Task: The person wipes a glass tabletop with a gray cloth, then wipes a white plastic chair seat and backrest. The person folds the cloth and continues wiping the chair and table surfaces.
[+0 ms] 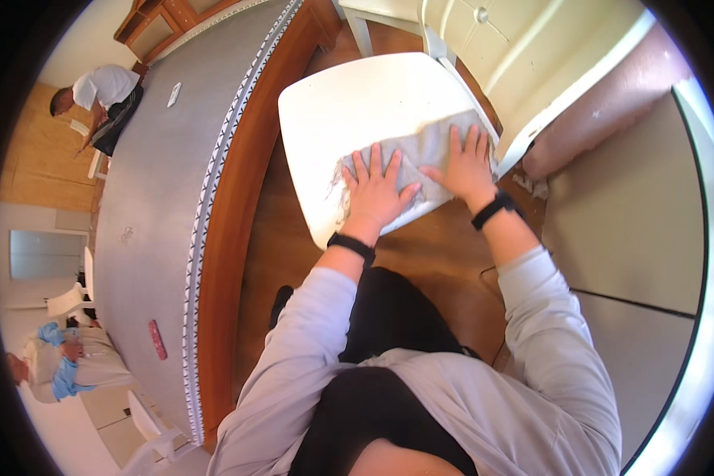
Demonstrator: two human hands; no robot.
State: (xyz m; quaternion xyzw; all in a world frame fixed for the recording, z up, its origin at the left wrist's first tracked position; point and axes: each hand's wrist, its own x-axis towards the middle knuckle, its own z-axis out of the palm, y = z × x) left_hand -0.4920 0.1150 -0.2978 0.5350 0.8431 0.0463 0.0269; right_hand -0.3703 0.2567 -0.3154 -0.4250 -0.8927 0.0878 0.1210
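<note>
A grey cloth [425, 143] with frayed edges lies across the front part of a white chair seat [357, 101]. My left hand [375, 187] presses flat on the cloth's left part, its fingers spread. Flat on the right part rests my right hand [467, 169], fingers apart and thumb pointing left. Neither hand grips the cloth. Black bands circle both wrists.
Left of the chair stands a long table with a grey cover [154, 178], bearing a white remote control [174, 94] and a red patterned object [156, 340]. Two people are beyond it. A cream curved chair back [511, 53] rises at upper right.
</note>
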